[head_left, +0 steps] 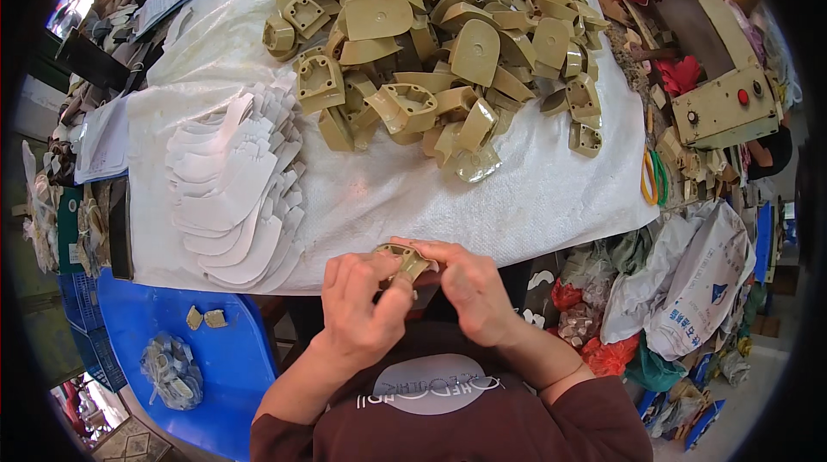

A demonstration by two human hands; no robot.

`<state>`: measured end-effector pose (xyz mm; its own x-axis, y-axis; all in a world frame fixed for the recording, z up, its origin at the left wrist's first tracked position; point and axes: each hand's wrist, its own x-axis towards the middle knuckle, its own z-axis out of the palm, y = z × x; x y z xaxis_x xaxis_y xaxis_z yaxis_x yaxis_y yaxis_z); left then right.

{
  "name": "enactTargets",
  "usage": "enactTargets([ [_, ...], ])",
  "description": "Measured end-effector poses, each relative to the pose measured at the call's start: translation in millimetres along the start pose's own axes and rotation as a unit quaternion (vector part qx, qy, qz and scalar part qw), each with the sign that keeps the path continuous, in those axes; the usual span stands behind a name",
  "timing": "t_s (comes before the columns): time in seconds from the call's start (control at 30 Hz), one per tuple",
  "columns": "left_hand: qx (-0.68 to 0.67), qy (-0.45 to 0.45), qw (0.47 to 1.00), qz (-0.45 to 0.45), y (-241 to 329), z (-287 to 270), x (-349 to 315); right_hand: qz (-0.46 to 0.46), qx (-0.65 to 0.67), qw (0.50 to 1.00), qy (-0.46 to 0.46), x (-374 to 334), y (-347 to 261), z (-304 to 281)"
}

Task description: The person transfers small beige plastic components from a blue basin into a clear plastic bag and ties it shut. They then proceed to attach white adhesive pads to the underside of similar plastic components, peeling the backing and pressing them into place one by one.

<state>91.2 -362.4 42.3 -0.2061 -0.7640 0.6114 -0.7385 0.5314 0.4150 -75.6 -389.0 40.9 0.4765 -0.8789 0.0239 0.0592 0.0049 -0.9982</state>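
Close to the near edge of the table, a khaki plastic shoe heel (415, 265) is held between both hands. My left hand (363, 297) is closed round its left side, thumb and fingers pressed on it. My right hand (469, 291) grips the far and right side, its fingers laid along the rim. A bit of something pale shows by the right fingers, too small to name. Beyond the hands lies a big heap of similar khaki heels (379, 18), some with hollow, holed tops facing up. To the left, white curved cut pieces (226, 191) lie fanned in overlapping stacks.
White woven sheeting (534, 204) covers the table. A blue plastic stool or tub (233, 350) at lower left bears a clear bag (170, 372) and two small heels. At right are a control box (725, 107) with a red button, coloured bands (648, 176) and stuffed plastic bags (702, 281).
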Motion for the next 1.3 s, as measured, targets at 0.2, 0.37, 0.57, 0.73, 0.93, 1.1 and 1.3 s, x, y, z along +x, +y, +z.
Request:
enactTargets([
  [0.2,-0.257,0.061,0.964,-0.034,-4,6,-7,0.115,0.179,0.967,-0.138,25,9,-35],
  [0.37,-0.222,0.017,0.975,0.004,-9,7,-10,0.103,0.061,0.978,-0.168,38,4,-39],
  [0.57,-0.281,0.069,0.951,-0.108,-7,17,-15,0.113,0.058,0.989,-0.073,32,6,-27],
  [0.73,-0.45,0.163,0.822,-0.307,12,21,-14,-0.134,-0.02,0.988,-0.076,30,20,-29],
  [0.93,-0.44,0.138,0.83,-0.313,11,26,-7,-0.161,-0.094,0.982,0.013,26,21,-12],
  [1.1,-0.42,0.096,0.845,-0.317,12,22,-6,-0.167,-0.113,0.979,0.003,26,18,-15],
  [1.3,-0.219,0.08,0.954,-0.187,9,16,6,-0.158,-0.025,0.987,-0.016,16,25,-18],
])
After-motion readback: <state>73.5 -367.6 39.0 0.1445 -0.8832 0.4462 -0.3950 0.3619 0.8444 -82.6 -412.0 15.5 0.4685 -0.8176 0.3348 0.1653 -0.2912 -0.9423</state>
